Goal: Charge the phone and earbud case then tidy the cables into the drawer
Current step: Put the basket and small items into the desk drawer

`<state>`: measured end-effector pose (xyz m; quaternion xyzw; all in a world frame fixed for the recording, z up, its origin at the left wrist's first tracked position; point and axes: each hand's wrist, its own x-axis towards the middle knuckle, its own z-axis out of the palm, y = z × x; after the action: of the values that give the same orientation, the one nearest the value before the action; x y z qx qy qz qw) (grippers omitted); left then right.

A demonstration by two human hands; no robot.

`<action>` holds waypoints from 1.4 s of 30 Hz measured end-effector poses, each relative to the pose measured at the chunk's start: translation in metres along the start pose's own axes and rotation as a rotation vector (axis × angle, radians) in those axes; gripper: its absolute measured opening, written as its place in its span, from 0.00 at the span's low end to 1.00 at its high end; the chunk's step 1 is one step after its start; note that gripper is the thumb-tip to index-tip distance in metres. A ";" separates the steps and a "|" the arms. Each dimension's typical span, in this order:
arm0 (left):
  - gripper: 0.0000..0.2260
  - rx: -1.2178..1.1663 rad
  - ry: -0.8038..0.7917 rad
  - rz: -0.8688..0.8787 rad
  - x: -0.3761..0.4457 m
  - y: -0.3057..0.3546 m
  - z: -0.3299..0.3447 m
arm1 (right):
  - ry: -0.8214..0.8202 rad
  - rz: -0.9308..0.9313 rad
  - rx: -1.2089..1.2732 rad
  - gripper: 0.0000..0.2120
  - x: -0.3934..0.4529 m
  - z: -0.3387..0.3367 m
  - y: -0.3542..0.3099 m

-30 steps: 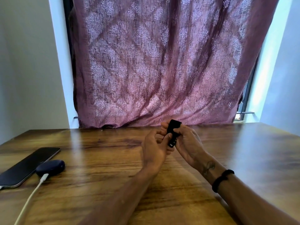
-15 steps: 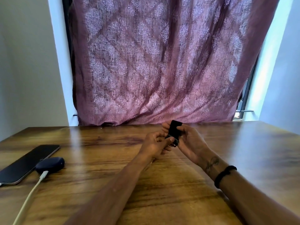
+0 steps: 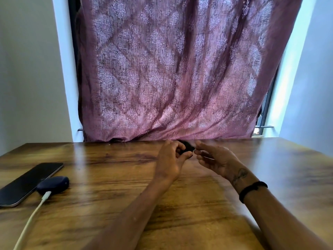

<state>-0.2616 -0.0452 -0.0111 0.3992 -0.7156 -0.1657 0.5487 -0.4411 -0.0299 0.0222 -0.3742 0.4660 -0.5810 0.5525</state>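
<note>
A mauve patterned curtain (image 3: pixel 180 69) hangs over the window behind a wooden table (image 3: pixel 108 159) with a dark, streaky grain; pale walls stand on either side. At the table's left edge a dark phone (image 3: pixel 28 183) lies flat, its long axis running from the near left toward the far right. Just beside it, on its right, rests a navy earbud case (image 3: pixel 54 184), with a white cable (image 3: pixel 30 222) plugged into its near end and trailing toward the near edge. Near the far middle of the table, the left hand (image 3: pixel 169 159) curls its fingers and thumb round a small black object (image 3: pixel 186 147), too blurred to identify or tell which way it points. The right hand (image 3: pixel 214 157) is just beside it, fingers loosely extended and holding nothing, with a black band (image 3: pixel 252 190) on that wrist.
</note>
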 end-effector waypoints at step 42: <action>0.12 0.054 -0.530 0.294 -0.089 0.227 0.105 | 0.162 -0.063 -1.015 0.14 -0.271 -0.172 -0.080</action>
<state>-0.4393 0.1424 0.0479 0.2485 -0.8881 -0.1640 0.3501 -0.5978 0.2566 0.0711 -0.5629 0.7191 -0.3252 0.2456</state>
